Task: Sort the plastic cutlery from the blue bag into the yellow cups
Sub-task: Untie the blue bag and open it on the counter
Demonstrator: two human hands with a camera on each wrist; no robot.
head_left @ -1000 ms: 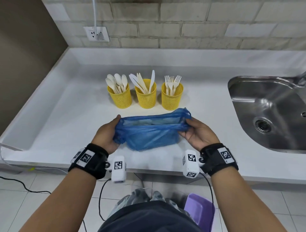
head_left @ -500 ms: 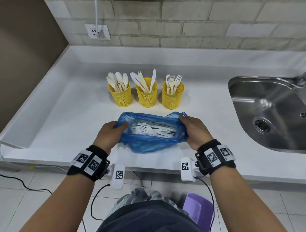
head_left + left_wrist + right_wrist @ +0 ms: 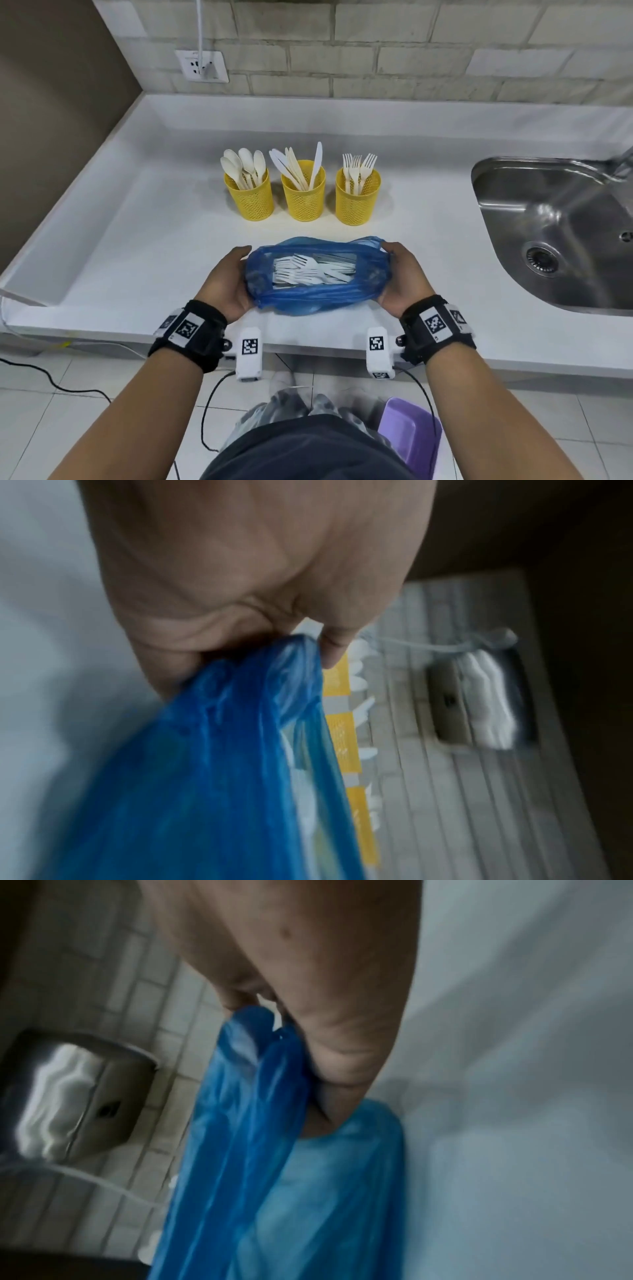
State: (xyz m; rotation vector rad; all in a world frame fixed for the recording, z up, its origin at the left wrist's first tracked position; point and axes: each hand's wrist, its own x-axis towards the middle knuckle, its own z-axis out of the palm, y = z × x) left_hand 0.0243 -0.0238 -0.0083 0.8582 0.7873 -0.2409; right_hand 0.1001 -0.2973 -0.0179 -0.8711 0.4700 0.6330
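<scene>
White counter [image 3: 137,240]: both hands stretch crinkly blue bag [image 3: 318,294] open.

We see translucent blue bag [image 3: 317,294] w/ white cutlery [image 3: 308,272] inside, three yellow mesh-patterned cups [image 3: 304,197] at 12 o'clock holding cream utensils, white counter [image 3: 137,233], shiny steel sink [image 3: 561,236] at 3 o'clock, black wristbands [image 3: 191,337] w/ b&w square-code tags, purple tub [image 3: 407,435] at 5 o'clock

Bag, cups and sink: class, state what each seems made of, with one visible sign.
Bag: thin plastic film, glossy; translucent and crinkled, forks show through.
Cups: probably moulded plastic, matt yellow; the walls are perforated mesh.
Sink: likely stainless steel, brushed; silver with bright reflections.
</scene>
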